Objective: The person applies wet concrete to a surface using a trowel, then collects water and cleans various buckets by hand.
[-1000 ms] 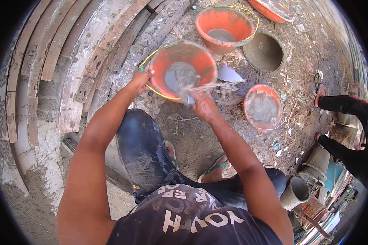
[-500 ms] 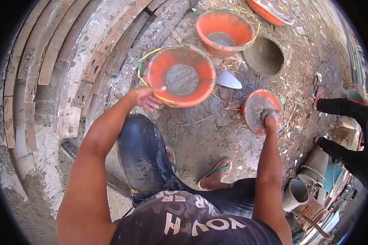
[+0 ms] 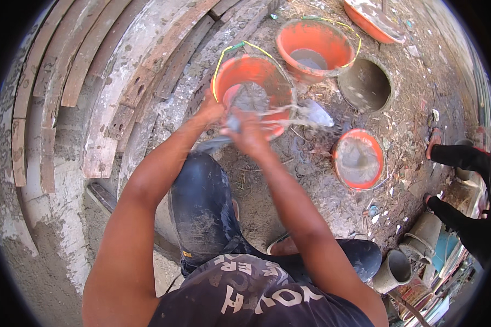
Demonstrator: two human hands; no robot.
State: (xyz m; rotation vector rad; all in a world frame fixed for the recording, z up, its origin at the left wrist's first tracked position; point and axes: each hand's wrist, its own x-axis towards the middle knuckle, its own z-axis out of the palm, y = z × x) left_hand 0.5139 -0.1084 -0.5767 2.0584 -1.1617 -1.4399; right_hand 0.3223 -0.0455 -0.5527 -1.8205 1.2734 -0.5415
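A large orange bucket (image 3: 274, 83) with greyish liquid inside stands in front of my left knee, its yellow-green handle raised along the far left rim. My left hand (image 3: 209, 111) is closed at its near left rim, fingers partly hidden. My right hand (image 3: 249, 132) is over the near rim, blurred by motion, closed on what looks like a wet grey rag (image 3: 233, 124). Pale streaks of water fly off to the right of it. To the right is a smaller orange bucket (image 3: 380, 170) filled with cloudy grey water.
A pale pointed blade (image 3: 318, 114) lies right of the large bucket. Beyond are another orange bucket (image 3: 333, 43), a grey round tub (image 3: 387, 82) and an orange basin (image 3: 368, 24). Curved wooden planks (image 3: 101, 147) line the left. Another person's legs (image 3: 461, 158) and grey buckets (image 3: 395, 267) are at right.
My right hand has come out of the small bucket and moved left to the large one, with water trailing. My left hand has closed at the rim; the handle has swung up.
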